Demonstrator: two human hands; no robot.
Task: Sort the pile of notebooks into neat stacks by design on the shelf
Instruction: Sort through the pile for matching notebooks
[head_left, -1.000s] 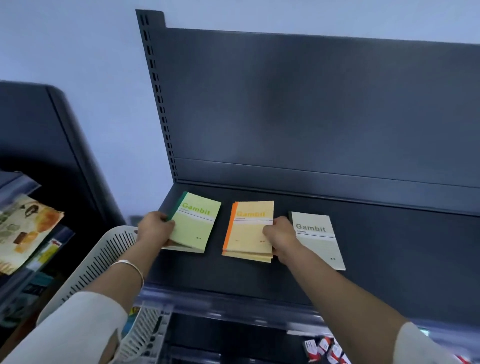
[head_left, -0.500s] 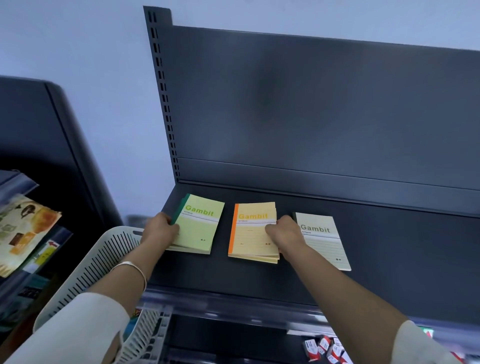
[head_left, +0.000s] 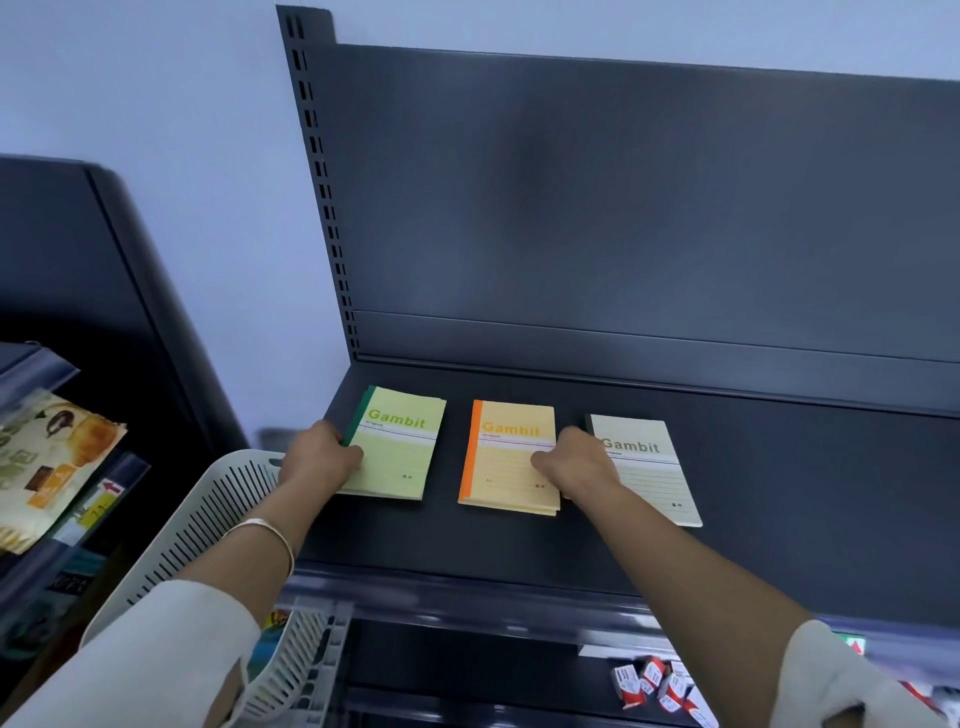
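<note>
Notebooks sit in a row on the shelf: green-spined stack left, orange-spined stack middle, grey-spined notebook right. Our left hand curls round the green-spined stack's spine edge. Our right hand pinches the orange-spined stack's right edge, thumb on its cover.

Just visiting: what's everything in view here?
green-spined notebooks: one stack, pale green covers, shelf left.
orange-spined notebooks: one stack, yellow covers, shelf middle.
dark-spined notebook: one showing, cream, shelf right.
shelf: one, dark grey, under the notebooks.
basket: one, white, slotted, lower left.
small boxes: several, red and white, lower shelf.
printed packs: several, mixed colours, far-left rack.
bracelet: one, pale metal, left wrist.
left hand: grips the green-spined notebooks' left edge.
right hand: grips the orange-spined notebooks' right edge.
</note>
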